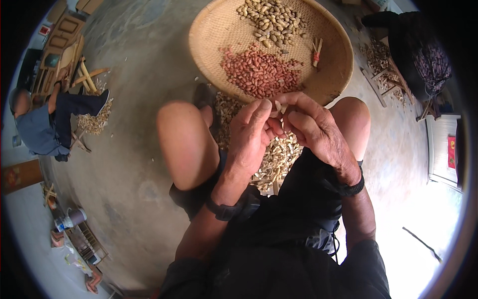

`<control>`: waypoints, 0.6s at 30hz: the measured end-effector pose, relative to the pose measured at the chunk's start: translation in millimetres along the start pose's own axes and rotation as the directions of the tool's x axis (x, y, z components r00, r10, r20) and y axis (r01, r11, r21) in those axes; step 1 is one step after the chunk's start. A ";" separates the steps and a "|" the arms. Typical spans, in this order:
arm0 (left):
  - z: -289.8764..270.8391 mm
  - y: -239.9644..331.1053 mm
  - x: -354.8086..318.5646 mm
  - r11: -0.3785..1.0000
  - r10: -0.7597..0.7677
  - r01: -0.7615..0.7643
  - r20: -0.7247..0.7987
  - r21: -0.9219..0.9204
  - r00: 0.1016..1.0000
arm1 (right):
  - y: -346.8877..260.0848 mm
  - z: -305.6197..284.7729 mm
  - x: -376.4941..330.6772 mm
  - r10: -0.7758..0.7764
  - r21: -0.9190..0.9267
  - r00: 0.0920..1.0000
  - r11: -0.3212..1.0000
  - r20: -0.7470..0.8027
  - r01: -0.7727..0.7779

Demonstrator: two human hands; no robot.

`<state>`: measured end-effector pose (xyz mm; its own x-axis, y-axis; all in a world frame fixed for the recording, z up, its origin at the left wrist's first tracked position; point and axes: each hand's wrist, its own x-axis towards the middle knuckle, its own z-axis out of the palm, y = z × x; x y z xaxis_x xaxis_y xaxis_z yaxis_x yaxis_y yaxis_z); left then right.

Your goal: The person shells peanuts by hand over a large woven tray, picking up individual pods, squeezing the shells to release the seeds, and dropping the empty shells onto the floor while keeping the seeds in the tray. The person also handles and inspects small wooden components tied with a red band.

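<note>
My left hand [250, 137] and my right hand [316, 127] meet in front of my knees, fingertips pinched together. Between them is a peanut [280, 106] whose pale shell looks split; part of it is hidden by my fingers. Just beyond lies a round woven basket [209, 40], tilted toward me. Red shelled peanut kernels [261, 72] form a pile in its near half, and unshelled peanuts [274, 22] are heaped in the far half. Beneath my hands, between my legs, a mound of broken peanut shells [276, 162] covers the floor.
A bundle of short sticks tied in red [316, 52] leans inside the basket's right side. At the left a seated person [42, 124] is near another shell pile [94, 117]. On the right, a dark bundle [418, 55] rests above a wooden stool [391, 82], with shells scattered around.
</note>
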<state>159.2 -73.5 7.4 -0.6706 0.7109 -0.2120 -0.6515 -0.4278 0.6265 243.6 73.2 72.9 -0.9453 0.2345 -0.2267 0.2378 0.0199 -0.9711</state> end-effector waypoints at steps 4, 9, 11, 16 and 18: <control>4.9 -0.4 -8.2 0.985 0.004 0.008 -0.072 0.172 0.997 | 7.6 3.1 -9.4 -0.097 -0.101 0.994 0.990 0.059 0.102; 3.5 1.4 -15.4 0.992 0.042 -0.034 -0.069 0.124 0.997 | 1.8 2.6 -16.7 -0.017 0.167 0.989 0.986 0.146 -0.008; -0.2 1.2 -16.4 0.991 0.081 -0.071 -0.083 0.116 0.993 | 5.1 4.0 -18.0 -0.084 0.257 0.985 0.965 0.149 0.043; 1.1 2.3 -20.7 0.996 0.074 -0.067 -0.132 0.055 0.988 | 11.8 9.8 -20.5 -0.047 0.309 0.988 0.951 0.144 0.000; -1.9 1.7 -22.8 0.998 0.057 -0.053 -0.119 0.040 0.991 | 10.1 12.8 -23.6 -0.039 0.314 0.991 0.949 0.129 -0.004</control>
<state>172.7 -91.5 11.9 -0.7443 0.6137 -0.2634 -0.6003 -0.4420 0.6665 265.5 55.4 67.5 -0.9748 0.1062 -0.1963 0.1590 -0.2873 -0.9445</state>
